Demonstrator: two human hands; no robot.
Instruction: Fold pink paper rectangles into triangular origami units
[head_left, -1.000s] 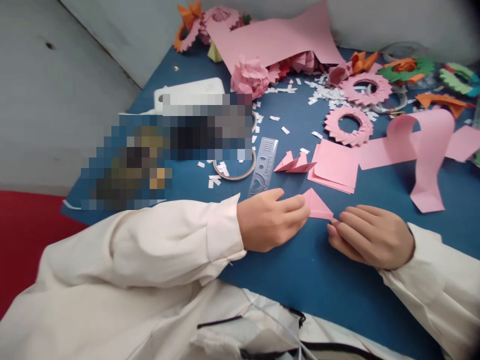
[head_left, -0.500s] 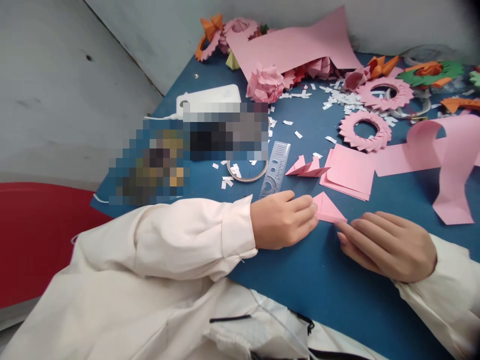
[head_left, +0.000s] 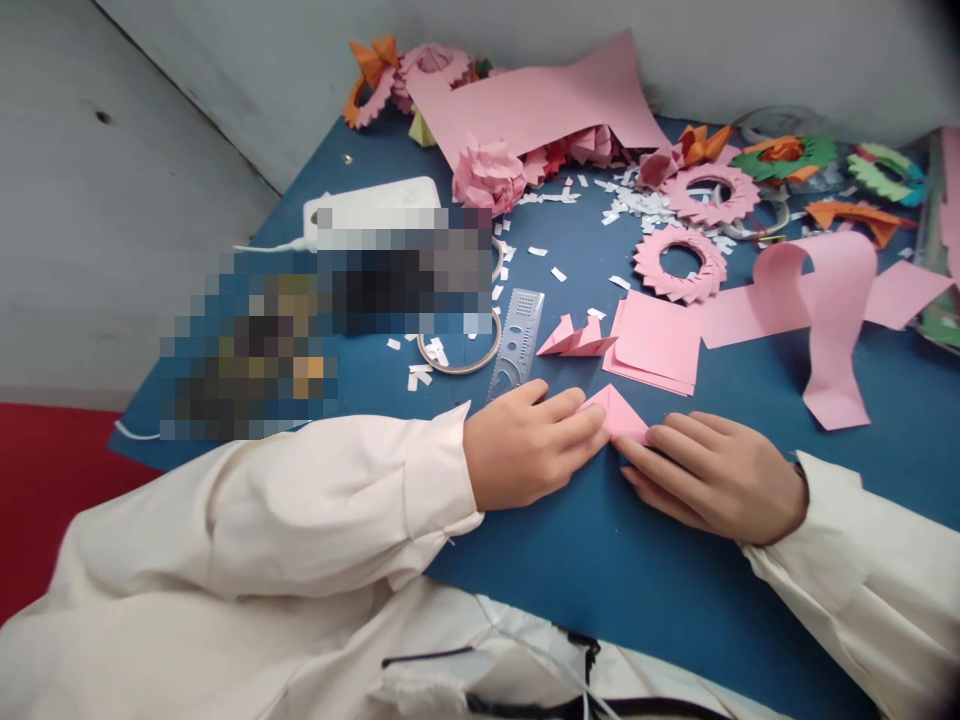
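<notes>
A small pink paper triangle [head_left: 619,408] lies on the blue table between my hands, its peak pointing away from me. My left hand [head_left: 531,442] pinches its left corner with curled fingers. The fingers of my right hand [head_left: 705,468] press together on its right corner and lower edge. Just beyond it rests a stack of pink paper squares [head_left: 656,342]. To the left of that stack stand folded pink pieces [head_left: 576,338], and a clear ruler [head_left: 517,335] lies beside them, near my left fingers.
Pink paper rings [head_left: 679,264], a curled pink strip [head_left: 832,330] and a large pink sheet [head_left: 540,100] lie farther back on the table [head_left: 585,560]. A tape roll [head_left: 460,368], white scraps and a white power bank [head_left: 375,208] are on the left.
The view has shifted, so the tabletop things appear farther left. My right hand has come closer to my left hand, its fingers moving inward along the triangle's lower edge.
</notes>
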